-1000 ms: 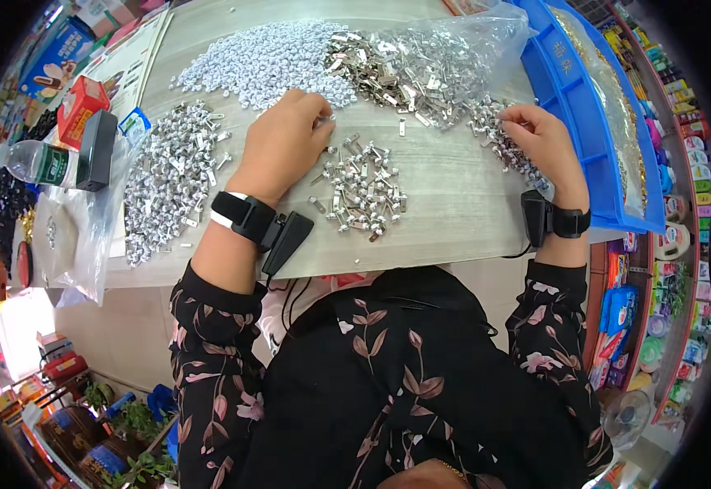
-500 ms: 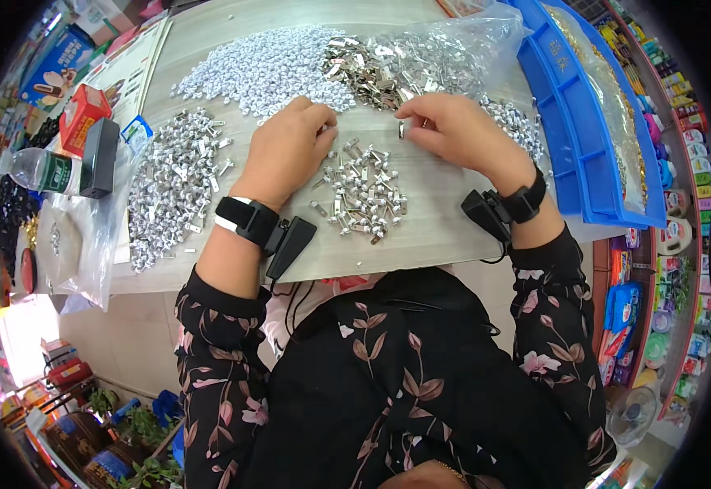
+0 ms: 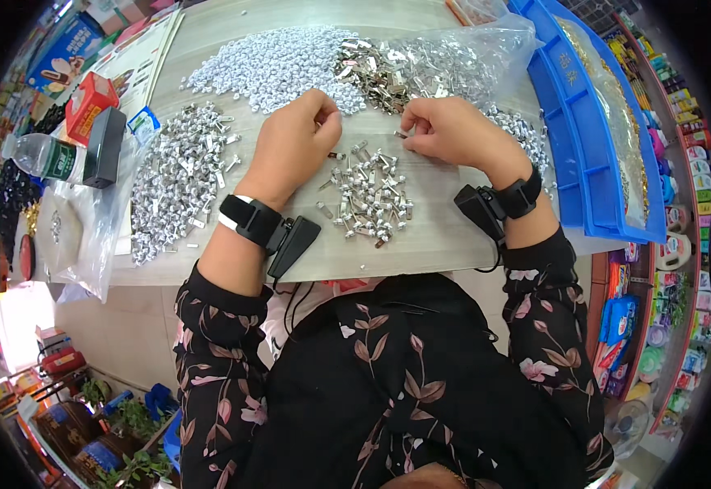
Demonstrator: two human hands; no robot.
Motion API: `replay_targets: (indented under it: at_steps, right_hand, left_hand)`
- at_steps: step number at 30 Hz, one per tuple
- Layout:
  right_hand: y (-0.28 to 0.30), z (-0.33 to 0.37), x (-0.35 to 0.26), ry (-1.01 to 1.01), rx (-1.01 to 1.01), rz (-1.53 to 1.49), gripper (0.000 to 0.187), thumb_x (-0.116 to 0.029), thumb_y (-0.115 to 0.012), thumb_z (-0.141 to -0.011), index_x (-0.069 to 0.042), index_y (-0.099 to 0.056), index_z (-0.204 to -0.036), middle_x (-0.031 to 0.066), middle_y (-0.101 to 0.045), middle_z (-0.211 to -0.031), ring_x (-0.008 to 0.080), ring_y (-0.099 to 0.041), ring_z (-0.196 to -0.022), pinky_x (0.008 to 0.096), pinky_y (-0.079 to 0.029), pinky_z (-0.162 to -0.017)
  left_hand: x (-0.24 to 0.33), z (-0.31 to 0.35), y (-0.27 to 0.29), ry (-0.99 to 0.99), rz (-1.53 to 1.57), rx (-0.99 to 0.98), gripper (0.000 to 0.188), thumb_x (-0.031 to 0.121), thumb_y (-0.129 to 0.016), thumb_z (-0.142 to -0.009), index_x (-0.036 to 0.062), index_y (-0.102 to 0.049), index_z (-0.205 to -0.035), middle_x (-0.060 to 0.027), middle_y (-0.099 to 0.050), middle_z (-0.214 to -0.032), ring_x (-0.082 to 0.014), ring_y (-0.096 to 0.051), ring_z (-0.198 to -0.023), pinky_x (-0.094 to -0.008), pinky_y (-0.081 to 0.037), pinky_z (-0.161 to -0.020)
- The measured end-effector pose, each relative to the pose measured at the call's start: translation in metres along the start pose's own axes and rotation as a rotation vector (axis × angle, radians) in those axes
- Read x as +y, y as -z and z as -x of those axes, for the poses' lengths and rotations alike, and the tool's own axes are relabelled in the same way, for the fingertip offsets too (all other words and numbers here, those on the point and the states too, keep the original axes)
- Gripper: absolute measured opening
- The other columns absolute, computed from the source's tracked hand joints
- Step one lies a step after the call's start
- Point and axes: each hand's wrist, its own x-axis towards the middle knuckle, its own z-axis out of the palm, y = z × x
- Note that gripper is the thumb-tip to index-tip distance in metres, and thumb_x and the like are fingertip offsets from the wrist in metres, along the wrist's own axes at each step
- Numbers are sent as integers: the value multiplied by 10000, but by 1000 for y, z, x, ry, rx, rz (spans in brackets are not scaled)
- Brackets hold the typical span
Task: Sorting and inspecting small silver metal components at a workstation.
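"State of the hands?"
"Right hand (image 3: 453, 134): thumb and forefinger pinch a small metal clip (image 3: 401, 134), positioned between the two hands. Left hand (image 3: 294, 143): fingers curled; whether it grips anything, I cannot tell."
"Surroundings?"
"Pile of white-headed clips (image 3: 369, 196) on the table (image 3: 441, 220), nearer its front edge; white pieces (image 3: 278, 65) heaped beyond the left hand; blue tray (image 3: 596, 200) at right."

We see a brightly lit table (image 3: 441, 224), white glare (image 3: 25, 326) past its near left corner, shelves (image 3: 685, 204) on its right bending with distortion.
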Motion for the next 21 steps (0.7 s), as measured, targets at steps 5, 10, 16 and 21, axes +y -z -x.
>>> replay_targets:
  at_steps: [5, 10, 16, 21]
  right_hand:
    - [-1, 0, -1, -13, -16, -63, 171, -171, -673, -733, -39, -627, -831, 79, -626, -675, 189, -603, -605, 292, -469, -572]
    - [-7, 6, 10, 79, 78, -166, 165, -168, -672, -730, -47, -635, -837, 78, -631, -685, 191, -604, -614, 295, -468, -578]
    - [-4, 7, 13, 65, 18, -147, 167, -190, -665, -731, -56, -636, -826, 75, -633, -693, 200, -604, -631, 297, -466, -590]
    - [-8, 5, 14, 126, 58, -120, 187, -220, -660, -745, -51, -627, -817, 79, -634, -702, 188, -605, -643, 294, -463, -594]
  left_hand:
    - [-3, -1, -2, 126, 259, -42, 148, 155, -592, -823, 17, -592, -877, -49, -589, -706, -131, -568, -626, -271, -465, -578]
    - [5, -1, -4, 245, 525, -121, 145, 139, -596, -849, 7, -586, -907, 2, -561, -688, -53, -518, -587, -202, -409, -511]
    - [4, 2, -14, 265, 500, -226, 117, 115, -579, -867, 9, -586, -915, 12, -559, -686, -36, -483, -535, -181, -368, -476]
    - [9, 1, -18, 265, 407, -303, 110, 107, -575, -868, 20, -581, -933, 13, -559, -696, -32, -471, -536, -182, -367, -469]
